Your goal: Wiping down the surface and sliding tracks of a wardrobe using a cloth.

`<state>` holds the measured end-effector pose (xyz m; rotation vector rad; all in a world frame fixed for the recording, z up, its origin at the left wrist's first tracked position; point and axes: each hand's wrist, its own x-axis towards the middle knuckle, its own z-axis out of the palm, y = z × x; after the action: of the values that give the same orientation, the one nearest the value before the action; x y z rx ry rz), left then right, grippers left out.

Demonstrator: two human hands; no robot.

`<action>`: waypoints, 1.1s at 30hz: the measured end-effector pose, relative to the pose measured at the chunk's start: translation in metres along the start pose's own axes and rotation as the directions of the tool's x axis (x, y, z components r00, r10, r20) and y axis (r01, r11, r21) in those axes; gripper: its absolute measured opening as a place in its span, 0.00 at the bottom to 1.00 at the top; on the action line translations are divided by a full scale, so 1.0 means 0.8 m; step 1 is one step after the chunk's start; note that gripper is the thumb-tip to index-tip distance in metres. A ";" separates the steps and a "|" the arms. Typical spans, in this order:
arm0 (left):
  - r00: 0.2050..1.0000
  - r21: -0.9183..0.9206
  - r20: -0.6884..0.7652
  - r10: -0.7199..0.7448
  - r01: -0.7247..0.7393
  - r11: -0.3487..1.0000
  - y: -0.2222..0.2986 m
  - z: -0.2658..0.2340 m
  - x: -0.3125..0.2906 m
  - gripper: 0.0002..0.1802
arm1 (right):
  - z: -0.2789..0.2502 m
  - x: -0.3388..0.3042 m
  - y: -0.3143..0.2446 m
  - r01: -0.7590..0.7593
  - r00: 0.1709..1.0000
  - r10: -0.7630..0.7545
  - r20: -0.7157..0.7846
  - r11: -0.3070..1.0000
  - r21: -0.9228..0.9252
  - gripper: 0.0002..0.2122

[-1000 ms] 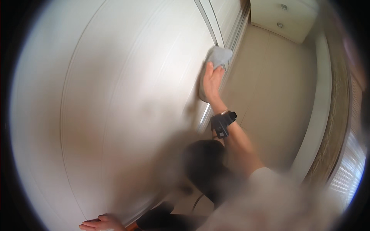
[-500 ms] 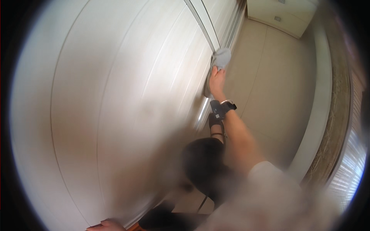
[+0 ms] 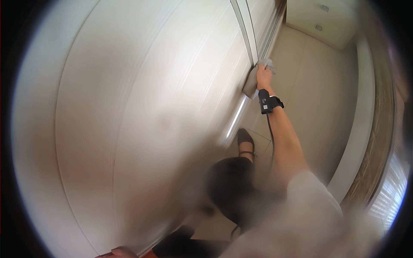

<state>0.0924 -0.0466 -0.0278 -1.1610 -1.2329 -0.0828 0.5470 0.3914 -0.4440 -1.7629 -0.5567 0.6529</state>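
My right hand [image 3: 264, 77] is closed on a grey cloth [image 3: 251, 81], with a bunched end sticking out beyond the fingers. The cloth touches the lower edge of a large pale wood-look sliding door panel [image 3: 142, 107], where the upright metal door strip [image 3: 248, 34] meets the floor track. At the lower left rim, my left hand [image 3: 122, 253] is only partly in view beside the panel's near end. Its visible fingers look stretched out, with nothing seen in them.
Beige floor tiles [image 3: 318, 94] run along the metal track [image 3: 235, 118]. A cream drawer unit [image 3: 318, 21] stands at the far end. A pale raised edge [image 3: 355, 133] curves along the right. My dark shoe [image 3: 245, 137] and knee [image 3: 230, 180] are beside the track.
My right hand and the cloth appear farther right in view, and more of the cloth's near part shows. The whole scene has shifted slightly right. My left hand stays at the lower rim.
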 end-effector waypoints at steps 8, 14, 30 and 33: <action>0.983 -0.112 -0.111 -0.149 0.137 0.984 0.023 0.020 -0.109 0.31 | -0.076 -0.062 -0.199 0.441 0.897 -0.428 -0.109 0.880 0.174 0.23; 0.976 -0.120 -0.153 -0.157 0.140 0.983 0.238 0.004 -0.268 0.36 | -0.130 -0.098 -0.225 0.849 0.529 -0.756 -0.385 0.472 0.240 0.22; 0.976 -0.213 0.112 -0.186 0.206 0.955 0.226 -0.159 -0.300 0.31 | -0.252 -0.230 -0.169 0.971 -0.143 -0.972 -0.188 -0.175 0.166 0.19; 0.986 -0.383 -0.018 -0.166 0.146 0.912 0.191 -0.162 -0.254 0.31 | -0.249 -0.159 -0.268 0.794 0.598 -0.794 -0.112 0.567 0.219 0.21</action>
<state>0.1919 -0.1721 -0.2639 -1.3815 -1.2980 -0.4883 0.5784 0.2254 -0.1735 -1.0801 -1.1302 0.0537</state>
